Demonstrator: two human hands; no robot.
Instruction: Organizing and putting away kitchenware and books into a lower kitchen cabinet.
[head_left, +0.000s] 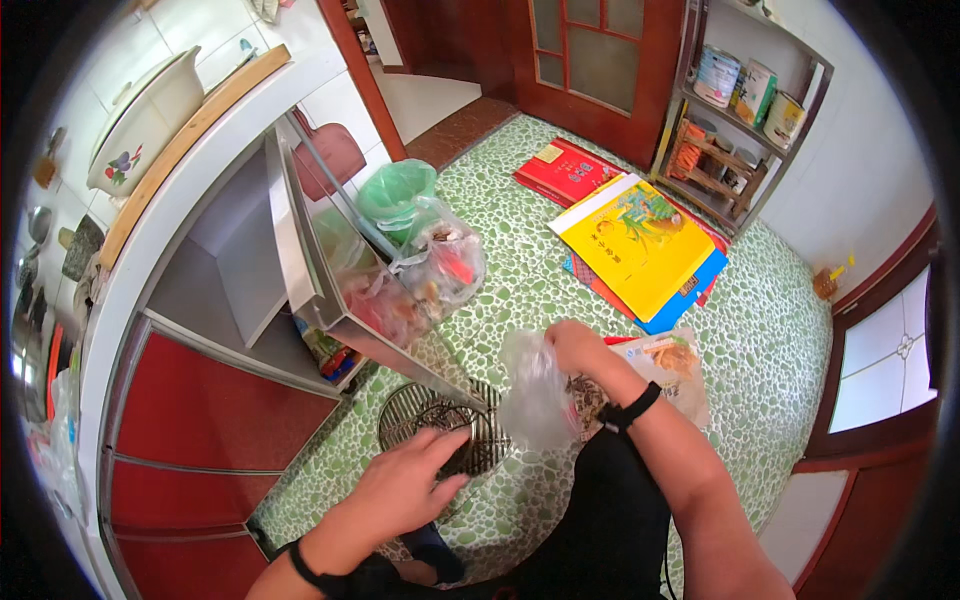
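My right hand (581, 350) grips the top of a translucent plastic bag (536, 394), which hangs beside the black-clothed leg. Fingers apart and holding nothing, my left hand (416, 476) reaches over a round slatted rack (491, 435) on or near the floor. Dark, thin pieces lie on that rack; what they are cannot be told. Just above it juts the lower edge of an open, glass-like cabinet door (405, 371). Behind my right wrist lies a beige printed packet (675, 375), with more dark pieces near it, partly hidden by the arm.
Flattened yellow (637, 247) and red (566, 172) packaging lies on the pebble-patterned floor. A green-lined bin (397, 195) and a filled clear bag (450, 259) stand behind the door. Red cabinets (217, 405) are at left; a metal shelf (739, 124) with cans stands at upper right.
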